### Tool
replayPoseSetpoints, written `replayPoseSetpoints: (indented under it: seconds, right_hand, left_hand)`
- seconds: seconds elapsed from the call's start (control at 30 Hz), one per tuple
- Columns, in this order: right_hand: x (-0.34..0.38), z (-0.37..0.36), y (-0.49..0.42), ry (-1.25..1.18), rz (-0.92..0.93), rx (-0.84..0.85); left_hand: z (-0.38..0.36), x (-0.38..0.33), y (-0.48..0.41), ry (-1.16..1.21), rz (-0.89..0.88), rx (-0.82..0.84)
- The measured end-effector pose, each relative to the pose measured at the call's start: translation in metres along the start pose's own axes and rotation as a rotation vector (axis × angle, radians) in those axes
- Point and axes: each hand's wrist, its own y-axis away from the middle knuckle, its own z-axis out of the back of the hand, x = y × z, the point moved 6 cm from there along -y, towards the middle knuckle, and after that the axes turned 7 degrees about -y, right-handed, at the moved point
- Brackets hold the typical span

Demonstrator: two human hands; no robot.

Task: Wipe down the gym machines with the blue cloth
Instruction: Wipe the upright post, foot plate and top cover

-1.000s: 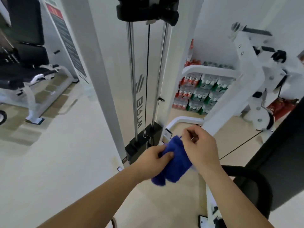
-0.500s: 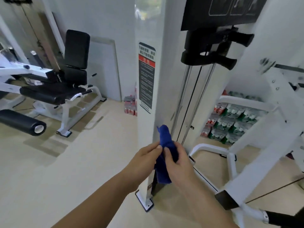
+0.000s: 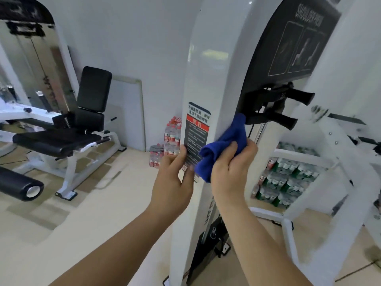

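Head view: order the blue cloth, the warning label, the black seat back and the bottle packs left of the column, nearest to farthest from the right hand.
1. blue cloth, gripped in the right hand.
2. warning label, on the column, just left.
3. bottle packs, on the floor beyond.
4. black seat back, far left.

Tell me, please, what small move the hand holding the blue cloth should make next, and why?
Probably spread the blue cloth flat and stroke down the white column: the right hand grips it bunched against the column, and the left hand rests on the warning label.
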Motion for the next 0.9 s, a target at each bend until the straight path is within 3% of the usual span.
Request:
replayPoseSetpoints:
  seconds: [0.1, 0.3, 0.43, 0.6, 0.67, 0.8, 0.9]
  right_hand:
    - [-0.014, -0.009, 0.030, 0.063, 0.090, -0.027]
    - [-0.057, -0.005, 0.052, 0.079, 0.021, 0.172]
    - [0.000, -0.009, 0.000, 0.011, 0.157, 0.178]
    - [0.031, -0.019, -0.033, 0.043, 0.289, 0.157]
    - [0.003, -0.018, -0.010, 0.073, 0.258, 0.196]
    - [-0.061, -0.003, 0.043, 0.167, 0.072, 0.317]
    - [-0.067, 0.003, 0.048, 0.195, 0.019, 0.384]
  left_hand:
    - [-0.003, 0.005, 0.003, -0.004, -0.040, -0.001]
    - [-0.009, 0.013, 0.007, -0.047, -0.021, 0.017]
    - [0.000, 0.013, -0.002, -0.069, -0.002, 0.040]
    - [0.041, -0.019, -0.031, 0.160, -0.026, -0.038]
    - [0.038, -0.033, -0.037, 0.210, -0.047, -0.036]
    - [0.024, -0.028, -0.036, 0.087, -0.079, -0.037]
    - [0.024, -0.028, -0.033, 0.004, -0.114, -0.053]
